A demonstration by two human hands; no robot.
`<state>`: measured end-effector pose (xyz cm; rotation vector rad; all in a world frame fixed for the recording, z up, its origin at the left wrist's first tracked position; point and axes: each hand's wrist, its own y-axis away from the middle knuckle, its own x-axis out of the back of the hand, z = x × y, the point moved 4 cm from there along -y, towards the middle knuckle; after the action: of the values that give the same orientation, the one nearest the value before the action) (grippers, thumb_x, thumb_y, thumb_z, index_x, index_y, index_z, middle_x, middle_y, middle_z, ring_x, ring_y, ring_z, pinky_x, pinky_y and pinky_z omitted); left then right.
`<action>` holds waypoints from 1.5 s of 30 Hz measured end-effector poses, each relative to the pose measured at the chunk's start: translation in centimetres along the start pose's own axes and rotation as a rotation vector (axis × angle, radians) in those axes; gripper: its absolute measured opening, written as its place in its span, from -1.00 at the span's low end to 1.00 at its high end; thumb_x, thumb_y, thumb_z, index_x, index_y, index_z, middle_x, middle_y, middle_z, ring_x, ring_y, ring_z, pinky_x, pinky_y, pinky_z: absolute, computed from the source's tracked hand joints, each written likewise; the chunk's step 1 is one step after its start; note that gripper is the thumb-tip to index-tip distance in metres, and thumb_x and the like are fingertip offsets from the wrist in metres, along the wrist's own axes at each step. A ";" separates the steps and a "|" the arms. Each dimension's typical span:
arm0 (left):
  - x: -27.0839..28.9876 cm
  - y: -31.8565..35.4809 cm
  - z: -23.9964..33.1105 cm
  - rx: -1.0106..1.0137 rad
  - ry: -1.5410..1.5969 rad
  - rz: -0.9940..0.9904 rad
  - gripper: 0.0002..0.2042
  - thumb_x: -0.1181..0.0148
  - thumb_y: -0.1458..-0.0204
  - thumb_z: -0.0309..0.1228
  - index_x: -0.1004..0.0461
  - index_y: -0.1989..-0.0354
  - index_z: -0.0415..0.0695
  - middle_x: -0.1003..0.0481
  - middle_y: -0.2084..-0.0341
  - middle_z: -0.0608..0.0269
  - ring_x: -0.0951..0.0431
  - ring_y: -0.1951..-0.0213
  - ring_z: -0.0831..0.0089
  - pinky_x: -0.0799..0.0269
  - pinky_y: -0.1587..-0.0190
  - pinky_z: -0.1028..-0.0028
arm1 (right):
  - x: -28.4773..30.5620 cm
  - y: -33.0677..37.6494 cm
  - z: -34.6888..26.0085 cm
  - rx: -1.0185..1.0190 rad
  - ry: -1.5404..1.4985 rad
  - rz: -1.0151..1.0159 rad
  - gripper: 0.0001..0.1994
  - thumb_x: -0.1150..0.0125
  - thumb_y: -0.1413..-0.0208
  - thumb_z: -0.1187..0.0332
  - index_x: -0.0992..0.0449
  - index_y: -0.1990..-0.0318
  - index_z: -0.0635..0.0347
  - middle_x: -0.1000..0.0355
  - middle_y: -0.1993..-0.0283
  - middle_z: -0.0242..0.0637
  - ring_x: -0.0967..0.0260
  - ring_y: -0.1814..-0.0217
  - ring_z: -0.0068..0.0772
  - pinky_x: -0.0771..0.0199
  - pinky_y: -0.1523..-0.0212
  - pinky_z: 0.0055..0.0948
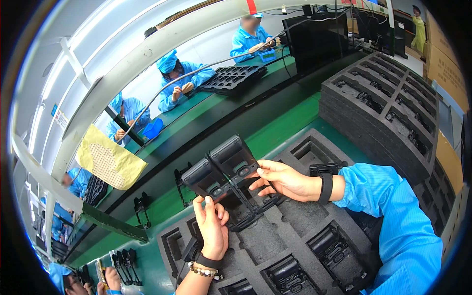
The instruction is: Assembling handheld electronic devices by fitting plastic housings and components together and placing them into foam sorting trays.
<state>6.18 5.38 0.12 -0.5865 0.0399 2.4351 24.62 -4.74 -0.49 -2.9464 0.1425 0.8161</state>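
Observation:
My left hand (212, 226) grips the lower edge of a black handheld device (205, 178) that stands tilted above a black foam tray (290, 219). My right hand (281, 179) holds a second black device (236, 160) right beside the first, fingers on its lower right side. Both devices rest on thin black stands reaching down to the tray. The tray has several cut-out pockets; some near me hold black devices (330, 247). A black band sits on each of my wrists, and a bead bracelet on the left.
A tall stack of black foam trays (381, 105) stands at the right. A dark conveyor belt (206, 130) with green edges runs diagonally past the tray, carrying small black parts (141, 202). Several people in blue coats and caps work across the belt. A yellow sheet (109, 160) hangs at the left.

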 end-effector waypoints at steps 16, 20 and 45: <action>0.2 -0.2 -0.1 0.013 -0.001 -0.005 -0.90 0.10 -0.34 -0.32 -0.23 0.08 -0.02 -0.51 0.13 0.12 -0.18 0.53 0.70 -0.12 0.54 0.71 | 0.1 0.0 0.1 -0.017 0.020 0.014 -0.66 0.11 -0.38 0.21 -0.27 -0.22 0.07 -0.35 -0.15 -0.36 -0.38 -0.09 -0.52 -0.47 0.00 -0.45; 0.3 -0.2 -0.1 0.016 0.009 -0.002 -0.89 0.10 -0.34 -0.32 -0.24 0.07 -0.02 -0.51 0.13 0.12 -0.18 0.53 0.71 -0.12 0.54 0.71 | 0.0 0.0 0.1 -0.028 0.007 0.021 -0.70 0.08 -0.37 0.23 -0.32 -0.16 0.08 -0.36 -0.13 -0.41 -0.38 -0.11 -0.47 -0.45 -0.03 -0.40; 0.0 -0.2 0.1 0.045 -0.011 -0.008 -0.91 0.06 -0.33 -0.30 -0.23 0.12 0.02 -0.51 0.15 0.18 -0.20 0.50 0.70 -0.11 0.53 0.70 | 0.1 -0.1 0.3 -0.061 0.042 0.027 -0.66 0.14 -0.39 0.22 -0.24 -0.23 0.09 -0.34 -0.18 -0.36 -0.39 -0.07 -0.51 -0.47 -0.01 -0.45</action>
<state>6.27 5.60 0.19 -0.5522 0.0868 2.4227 24.60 -4.61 -0.77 -3.0263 0.1628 0.7760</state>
